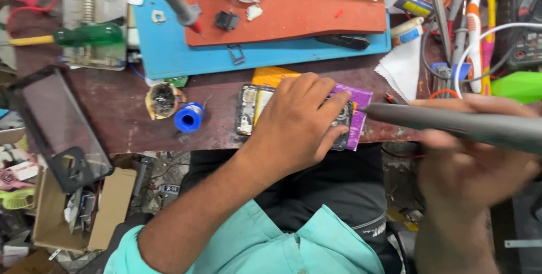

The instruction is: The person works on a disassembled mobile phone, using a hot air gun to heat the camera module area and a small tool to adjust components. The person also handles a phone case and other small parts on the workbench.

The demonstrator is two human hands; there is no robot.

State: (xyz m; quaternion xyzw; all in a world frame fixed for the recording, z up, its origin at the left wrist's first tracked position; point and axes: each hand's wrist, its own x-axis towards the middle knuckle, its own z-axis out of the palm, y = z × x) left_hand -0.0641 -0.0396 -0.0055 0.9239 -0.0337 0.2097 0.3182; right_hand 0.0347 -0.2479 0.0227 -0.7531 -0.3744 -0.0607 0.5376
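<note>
Under my left hand (299,118) lies the opened phone (254,110), back cover off, resting on a purple pad (361,113) at the near edge of the counter (113,110) — my palm and fingers press flat on it, spread wide to hold it down rather than pinching anything. Just right of that grip, my right hand (474,155) is wrapped tight around a grey pen-shaped tool (451,124), its tip pointing at the phone's right end, close to my left fingertips but not yet touching the board, as far as I can tell. I judge this the approach step: the phone is pinned, the tool is coming in. The next move calls for a steady tip on one small spot, with my left fingers kept clear of it. Left of the holding grip sit a blue solder spool (189,117) and a blackened tip cleaner (162,100); beyond it, a blue mat (169,53) with an orange mat (293,8) on top.
</note>
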